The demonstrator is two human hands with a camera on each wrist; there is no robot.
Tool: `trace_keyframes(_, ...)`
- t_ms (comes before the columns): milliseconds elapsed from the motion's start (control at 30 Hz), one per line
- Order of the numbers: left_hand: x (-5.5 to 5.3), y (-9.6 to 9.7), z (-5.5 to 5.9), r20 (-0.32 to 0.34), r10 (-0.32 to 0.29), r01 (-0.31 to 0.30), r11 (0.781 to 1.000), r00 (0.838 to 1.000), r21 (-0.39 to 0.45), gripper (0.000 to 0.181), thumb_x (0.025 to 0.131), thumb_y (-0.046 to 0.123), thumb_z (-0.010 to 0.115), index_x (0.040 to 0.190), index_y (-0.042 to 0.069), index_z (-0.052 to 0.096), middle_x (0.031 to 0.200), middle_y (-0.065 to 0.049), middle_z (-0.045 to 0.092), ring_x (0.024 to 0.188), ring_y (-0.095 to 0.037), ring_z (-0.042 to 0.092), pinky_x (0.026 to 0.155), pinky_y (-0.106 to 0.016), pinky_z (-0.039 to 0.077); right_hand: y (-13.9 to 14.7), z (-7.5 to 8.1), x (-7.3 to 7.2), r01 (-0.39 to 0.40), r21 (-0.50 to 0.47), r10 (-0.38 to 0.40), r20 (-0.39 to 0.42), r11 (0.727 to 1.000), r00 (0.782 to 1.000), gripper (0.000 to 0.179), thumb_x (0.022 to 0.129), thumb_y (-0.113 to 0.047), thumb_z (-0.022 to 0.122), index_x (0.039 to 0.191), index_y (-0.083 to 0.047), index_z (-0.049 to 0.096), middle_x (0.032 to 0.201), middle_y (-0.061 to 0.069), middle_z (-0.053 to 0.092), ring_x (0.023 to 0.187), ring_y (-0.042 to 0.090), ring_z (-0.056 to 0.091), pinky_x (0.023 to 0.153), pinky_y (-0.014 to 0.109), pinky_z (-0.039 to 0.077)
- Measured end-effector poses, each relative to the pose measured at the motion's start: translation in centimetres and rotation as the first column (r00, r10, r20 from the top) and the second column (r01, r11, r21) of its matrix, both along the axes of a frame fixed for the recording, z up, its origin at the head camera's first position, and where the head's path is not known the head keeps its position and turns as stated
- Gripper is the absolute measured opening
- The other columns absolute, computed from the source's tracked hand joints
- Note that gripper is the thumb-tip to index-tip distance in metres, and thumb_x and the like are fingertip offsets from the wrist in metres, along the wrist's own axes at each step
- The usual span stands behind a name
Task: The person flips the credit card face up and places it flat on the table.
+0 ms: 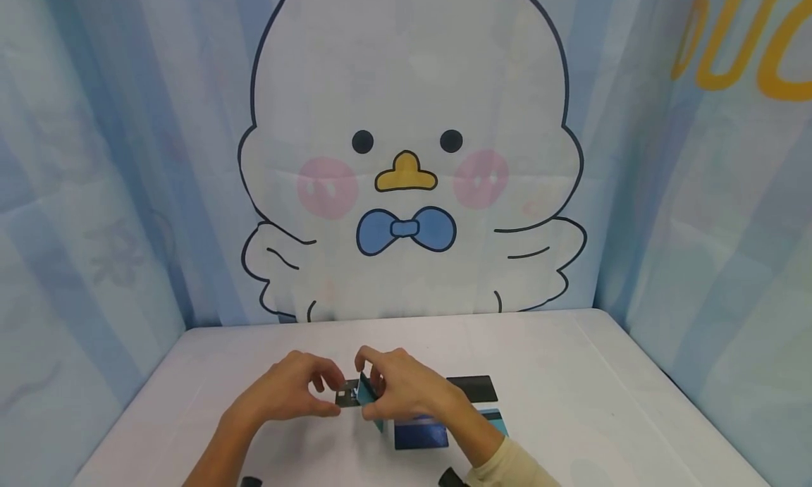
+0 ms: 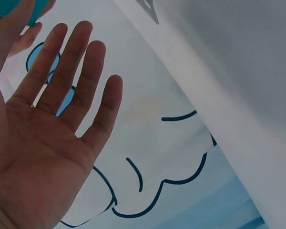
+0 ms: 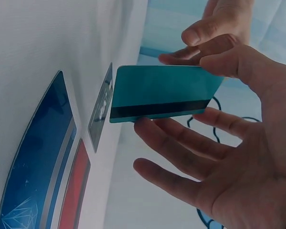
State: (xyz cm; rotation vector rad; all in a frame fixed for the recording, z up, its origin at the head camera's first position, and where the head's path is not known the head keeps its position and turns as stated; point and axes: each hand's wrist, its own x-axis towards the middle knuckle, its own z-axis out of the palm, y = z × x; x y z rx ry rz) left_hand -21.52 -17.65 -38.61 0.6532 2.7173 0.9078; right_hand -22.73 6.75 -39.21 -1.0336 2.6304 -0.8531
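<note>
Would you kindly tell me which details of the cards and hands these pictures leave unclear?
- Head view: the grey card under both hands shows only a strip; its print is too small.
- Head view: the right hand covers most of the teal card.
- Left wrist view: the left hand shows its palm; its thumb is cut off by the edge.
- Right wrist view: the blue card is cut off below.

White counter carries black card toward rear, dark blue card nearer front edge, light blue-striped card partly beneath it. Backdrop: blue-striped cloth printed with white duck, blue bow tie.
</note>
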Motion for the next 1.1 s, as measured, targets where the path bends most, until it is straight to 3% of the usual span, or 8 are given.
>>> trace_keyframes(233, -0.04, -0.03, 0.06, 0.016, 0.007, -0.007, 1.000, 1.000, -0.007, 0.035, 0.076, 0.021, 0.093, 0.107, 0.015, 0.078, 0.101, 0.001, 0.075, 0.094, -0.019, 0.063, 0.081, -0.043, 0.054, 0.15, -0.01, -0.14, 0.006, -0.035, -0.005, 0.020, 0.999, 1.000, 0.047, 0.079, -0.029, 0.082, 0.118, -0.025, 0.057, 0.092, -0.008, 0.072, 0.080, 0.000, 0.064, 0.076, 0.021, 0.054)
trace_keyframes(500, -0.17, 0.05, -0.03, 0.009, -0.004, 0.004, 1.000, 1.000, -0.014, 0.037, 0.075, 0.021, 0.094, 0.107, 0.015, 0.078, 0.101, 0.000, 0.076, 0.094, -0.021, 0.065, 0.080, -0.044, 0.055, 0.25, 0.28, -0.03, 0.058, -0.007, -0.058, 0.012, 0.998, 0.998, 0.045, 0.077, -0.031, 0.081, 0.115, -0.025, 0.057, 0.099, -0.008, 0.078, 0.094, 0.005, 0.061, 0.082, 0.026, 0.051)
trace_keyframes(667, -0.18, 0.29, 0.03, 0.042, 0.003, -0.003, 1.000, 0.999, -0.016, 0.038, 0.075, 0.021, 0.094, 0.109, 0.014, 0.077, 0.101, 0.000, 0.075, 0.095, -0.022, 0.065, 0.081, -0.045, 0.056, 0.28, 0.30, 0.05, 0.072, 0.025, -0.072, 0.004, 0.997, 0.997, 0.046, 0.078, -0.035, 0.080, 0.115, -0.026, 0.056, 0.104, -0.007, 0.080, 0.100, 0.016, 0.058, 0.080, 0.028, 0.048)
trace_keyframes(933, -0.21, 0.38, -0.09, 0.094, 0.019, -0.017, 0.999, 0.995, -0.029, 0.043, 0.074, 0.021, 0.095, 0.112, 0.014, 0.076, 0.103, 0.000, 0.074, 0.098, -0.023, 0.065, 0.085, -0.048, 0.057, 0.27, 0.42, 0.08, 0.087, 0.015, -0.087, 0.002, 0.996, 0.996, 0.047, 0.077, -0.036, 0.082, 0.115, -0.027, 0.056, 0.118, -0.003, 0.078, 0.106, 0.014, 0.058, 0.082, 0.028, 0.051)
trace_keyframes(1100, -0.13, 0.29, -0.24, 0.127, -0.005, 0.008, 1.000, 0.992, -0.023, 0.046, 0.074, 0.022, 0.095, 0.114, 0.013, 0.075, 0.104, 0.000, 0.074, 0.099, -0.025, 0.065, 0.087, -0.049, 0.057, 0.10, 0.50, 0.10, 0.064, 0.007, -0.064, -0.010, 0.998, 0.998, 0.049, 0.077, -0.036, 0.082, 0.115, -0.026, 0.054, 0.109, -0.010, 0.079, 0.102, 0.016, 0.060, 0.083, 0.026, 0.048)
